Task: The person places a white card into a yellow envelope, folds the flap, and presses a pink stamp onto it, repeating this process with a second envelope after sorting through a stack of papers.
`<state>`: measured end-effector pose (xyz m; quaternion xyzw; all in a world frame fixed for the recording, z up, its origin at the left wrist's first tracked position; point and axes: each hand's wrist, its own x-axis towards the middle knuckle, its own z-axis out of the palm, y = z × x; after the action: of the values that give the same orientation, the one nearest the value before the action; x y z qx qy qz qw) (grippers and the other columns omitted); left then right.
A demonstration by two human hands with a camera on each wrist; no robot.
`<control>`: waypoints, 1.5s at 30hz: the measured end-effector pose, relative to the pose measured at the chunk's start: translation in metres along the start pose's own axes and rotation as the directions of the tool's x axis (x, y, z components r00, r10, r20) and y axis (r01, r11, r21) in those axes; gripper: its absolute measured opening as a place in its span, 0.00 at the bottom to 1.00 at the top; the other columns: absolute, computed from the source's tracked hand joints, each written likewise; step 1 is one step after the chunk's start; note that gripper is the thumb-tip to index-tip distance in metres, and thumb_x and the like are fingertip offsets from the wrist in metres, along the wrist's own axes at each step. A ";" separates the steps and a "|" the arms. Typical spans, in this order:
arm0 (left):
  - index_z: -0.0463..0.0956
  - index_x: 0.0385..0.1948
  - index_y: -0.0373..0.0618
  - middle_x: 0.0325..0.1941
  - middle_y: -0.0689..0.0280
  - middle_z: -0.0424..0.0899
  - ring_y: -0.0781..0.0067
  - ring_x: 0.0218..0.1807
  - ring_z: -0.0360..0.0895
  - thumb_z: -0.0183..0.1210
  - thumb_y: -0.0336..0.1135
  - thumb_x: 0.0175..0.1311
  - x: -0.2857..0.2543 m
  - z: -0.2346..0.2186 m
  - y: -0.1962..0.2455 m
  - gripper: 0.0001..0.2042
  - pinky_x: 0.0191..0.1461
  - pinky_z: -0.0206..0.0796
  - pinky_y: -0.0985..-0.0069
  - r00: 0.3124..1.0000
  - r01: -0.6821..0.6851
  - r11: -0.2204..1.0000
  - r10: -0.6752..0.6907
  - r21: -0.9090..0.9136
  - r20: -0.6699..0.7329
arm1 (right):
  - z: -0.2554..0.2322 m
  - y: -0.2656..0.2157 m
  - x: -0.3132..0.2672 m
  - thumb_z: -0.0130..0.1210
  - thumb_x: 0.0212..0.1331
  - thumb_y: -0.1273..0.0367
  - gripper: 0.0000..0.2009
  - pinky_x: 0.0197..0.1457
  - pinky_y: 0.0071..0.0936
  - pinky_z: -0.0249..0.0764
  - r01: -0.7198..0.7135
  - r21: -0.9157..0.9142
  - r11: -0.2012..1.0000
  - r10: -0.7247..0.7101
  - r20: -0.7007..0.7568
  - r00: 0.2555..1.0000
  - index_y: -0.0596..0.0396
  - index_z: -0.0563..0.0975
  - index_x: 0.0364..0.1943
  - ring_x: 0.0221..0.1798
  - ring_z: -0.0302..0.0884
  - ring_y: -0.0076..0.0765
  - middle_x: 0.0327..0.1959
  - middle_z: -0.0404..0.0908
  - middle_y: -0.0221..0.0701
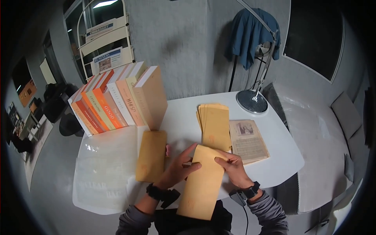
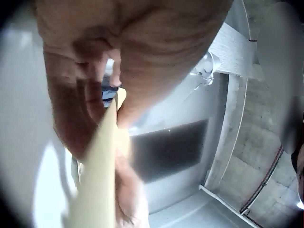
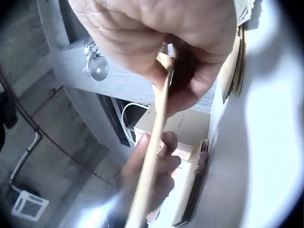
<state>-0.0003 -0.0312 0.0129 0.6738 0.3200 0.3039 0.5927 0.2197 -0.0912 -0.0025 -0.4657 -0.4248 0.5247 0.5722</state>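
Both hands hold one kraft envelope (image 1: 201, 184) near its upper end, tilted above the table's front edge in the head view. The left hand (image 1: 178, 168) pinches its left edge, thumb on the front face. On the right edge, the right hand (image 1: 234, 168) grips with its thumb on top. Seen edge-on, the envelope (image 2: 102, 175) lies between the left thumb and fingers in the left wrist view. The right wrist view shows the envelope (image 3: 151, 161) pinched by the right hand (image 3: 166, 52), with the left hand (image 3: 152, 175) beyond.
A stack of kraft envelopes (image 1: 214, 121) lies behind the hands, another envelope pile (image 1: 150, 156) to the left. An old printed booklet (image 1: 248, 139) is at right, near the lamp base (image 1: 252, 102). A row of books (image 1: 117, 100) stands back left, clear plastic bag (image 1: 103, 176) in front.
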 end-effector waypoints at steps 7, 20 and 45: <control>0.70 0.61 0.38 0.42 0.68 0.82 0.83 0.41 0.77 0.57 0.32 0.70 0.005 -0.009 -0.021 0.20 0.43 0.71 0.82 0.995 -0.087 0.996 0.086 -0.021 -0.045 | -0.001 -0.008 0.005 0.59 0.66 0.73 0.09 0.44 0.16 0.74 0.069 -0.314 0.947 -0.028 0.133 0.991 0.57 0.84 0.47 0.41 0.78 0.16 0.41 0.86 0.26; 0.82 0.34 0.36 0.26 0.73 0.80 0.86 0.27 0.72 0.61 0.36 0.66 -0.058 -0.072 -0.032 0.10 0.29 0.65 0.79 0.921 0.116 0.967 -0.190 -0.225 -0.341 | 0.058 0.015 0.070 0.55 0.62 0.78 0.11 0.41 0.22 0.78 0.229 -0.453 0.861 -0.074 0.335 0.939 0.58 0.82 0.47 0.38 0.81 0.26 0.42 0.86 0.32; 0.83 0.40 0.34 0.27 0.65 0.85 0.82 0.32 0.79 0.59 0.38 0.68 0.027 -0.062 -0.075 0.14 0.38 0.71 0.80 0.895 0.069 0.980 0.022 0.188 -0.445 | 0.045 -0.020 0.071 0.60 0.62 0.73 0.06 0.32 0.21 0.71 0.236 -0.609 0.757 -0.238 0.079 0.968 0.64 0.81 0.37 0.27 0.73 0.19 0.27 0.84 0.30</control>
<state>-0.0379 0.0347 -0.0539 0.6384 0.4839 0.4088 0.4372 0.1867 -0.0165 0.0259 -0.5694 -0.6266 0.2808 0.4519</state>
